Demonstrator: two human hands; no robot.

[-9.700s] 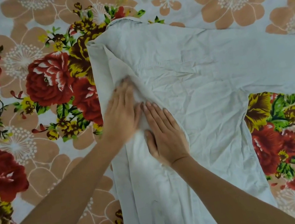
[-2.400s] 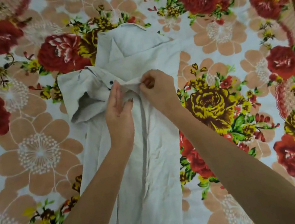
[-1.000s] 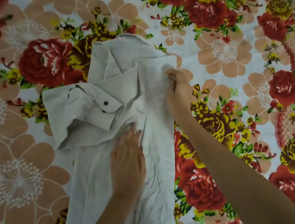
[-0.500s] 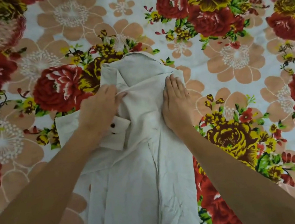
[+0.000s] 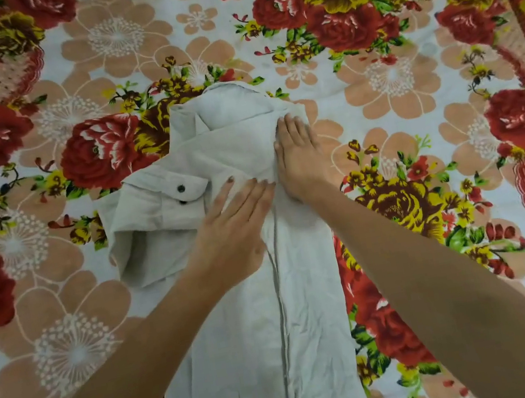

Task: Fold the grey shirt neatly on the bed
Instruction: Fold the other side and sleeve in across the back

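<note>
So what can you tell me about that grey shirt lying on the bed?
The grey shirt is pale, creased woven cloth, lying as a long narrow strip on the flowered bedsheet, collar end away from the person. A sleeve is folded across it, and its cuff, with two dark buttons, sticks out to the left. The left hand lies flat on the middle; the right hand presses the right edge near the shoulder. Its lower end runs out of view.

Since half a second ago: our left hand (image 5: pixel 230 235) has come off the cuff (image 5: pixel 183 191) and lies flat just right of it, baring both cuff buttons. Our right hand (image 5: pixel 299 158) has kept to the shirt (image 5: pixel 263 337) edge, fingertips now nearer the collar (image 5: pixel 231 106).
</note>
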